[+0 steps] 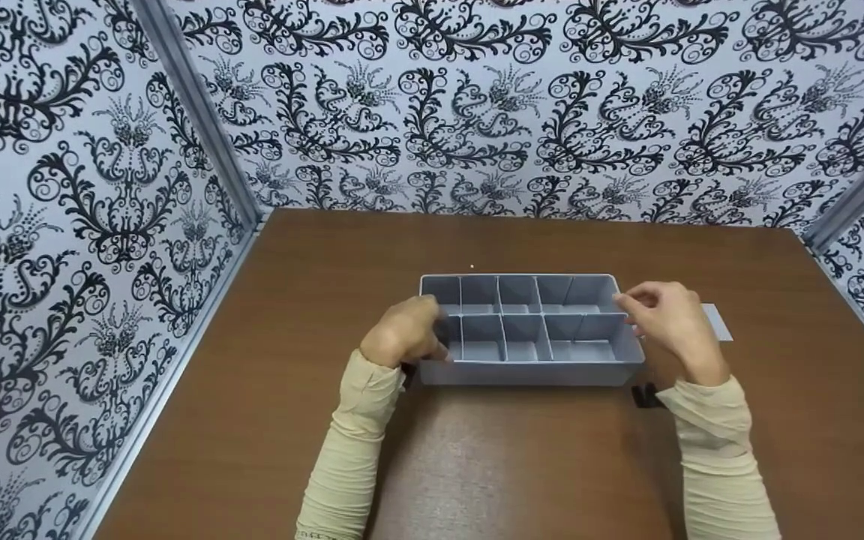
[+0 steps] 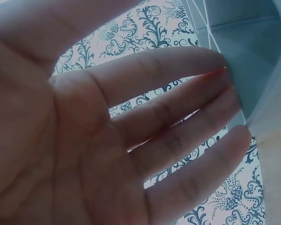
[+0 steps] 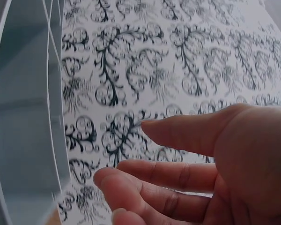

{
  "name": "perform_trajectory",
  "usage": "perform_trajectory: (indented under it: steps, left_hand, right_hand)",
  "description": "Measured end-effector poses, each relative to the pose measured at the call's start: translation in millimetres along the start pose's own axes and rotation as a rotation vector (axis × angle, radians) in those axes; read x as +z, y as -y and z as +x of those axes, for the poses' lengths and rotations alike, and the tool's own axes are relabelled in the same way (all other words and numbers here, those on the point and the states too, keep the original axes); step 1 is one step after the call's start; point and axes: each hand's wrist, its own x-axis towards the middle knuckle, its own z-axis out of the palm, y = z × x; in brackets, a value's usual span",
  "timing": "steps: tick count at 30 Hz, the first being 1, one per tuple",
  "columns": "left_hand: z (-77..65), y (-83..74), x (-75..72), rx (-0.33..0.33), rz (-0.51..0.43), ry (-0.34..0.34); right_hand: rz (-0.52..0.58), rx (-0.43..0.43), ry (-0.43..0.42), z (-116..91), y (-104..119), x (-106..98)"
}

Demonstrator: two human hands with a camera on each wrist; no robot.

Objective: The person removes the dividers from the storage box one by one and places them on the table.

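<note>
Plainly, one grey divided box (image 1: pixel 529 374), set upright on a brown table (image 1: pixel 469 465), long side to the person, two rows of compartments open at the top, its ends between the two hands. One left hand (image 1: pixel 402 330), at the box's left end: wrist bent over, back of the hand uppermost, palm turned toward the end wall; fingers long, nearly straight, slightly apart, their tips meeting the rim; whether they bear any weight, I cannot tell. One left sleeve (image 1: pixel 346 450), beige, wrinkled, the forearm slanting up and inward. One right hand (image 1: pixel 668 319), at the box's right end: raised, wrist angled toward the box, fingers loosely bent, thumb extended above them with a gap between, nothing held; its tips sit close to the end wall, contact uncertain to me. One right sleeve (image 1: pixel 724 457), beige, gathered at the cuff, the forearm leaning inward. One small black item (image 1: pixel 647 396), just beside the right cuff. One white flat piece (image 1: pixel 718 322), on the table past the right hand, partly hidden by it. Background: one wall (image 1: pixel 477 97), white with black scrollwork.
</note>
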Motion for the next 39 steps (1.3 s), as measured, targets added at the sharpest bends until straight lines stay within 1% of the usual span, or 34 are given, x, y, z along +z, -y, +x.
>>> perform_trajectory:
  steps: [3, 9, 18, 24, 31, 36, 39]
  left_hand:
    - [0.3, 0.5, 0.3, -0.005, -0.016, -0.004]
    - [0.9, 0.7, 2.6, -0.014, -0.016, -0.008]
    - [2.1, -0.6, 2.1, -0.027, -0.02, -0.005]
    - [0.4, 1.4, 1.5, -0.029, -0.021, -0.003]
    - [0.3, 3.1, 3.8, -0.021, 0.003, 0.006]
    - [0.5, 1.6, 2.1, -0.017, 0.0, 0.001]
    - [1.0, 0.4, 0.9, -0.008, 0.005, 0.002]
  right_hand:
    - [0.006, -0.016, 0.022, 0, 12, 8]
    - [0.012, -0.041, 0.069, 1, 32, 28]
    - [0.006, -0.092, 0.125, 4, 48, 55]
    - [-0.023, -0.069, 0.163, 5, 56, 68]
    - [-0.048, -0.008, 0.206, 3, 60, 74]
    - [-0.067, 0.002, 0.19, 4, 58, 76]
    - [-0.102, 0.001, 0.164, 5, 58, 77]
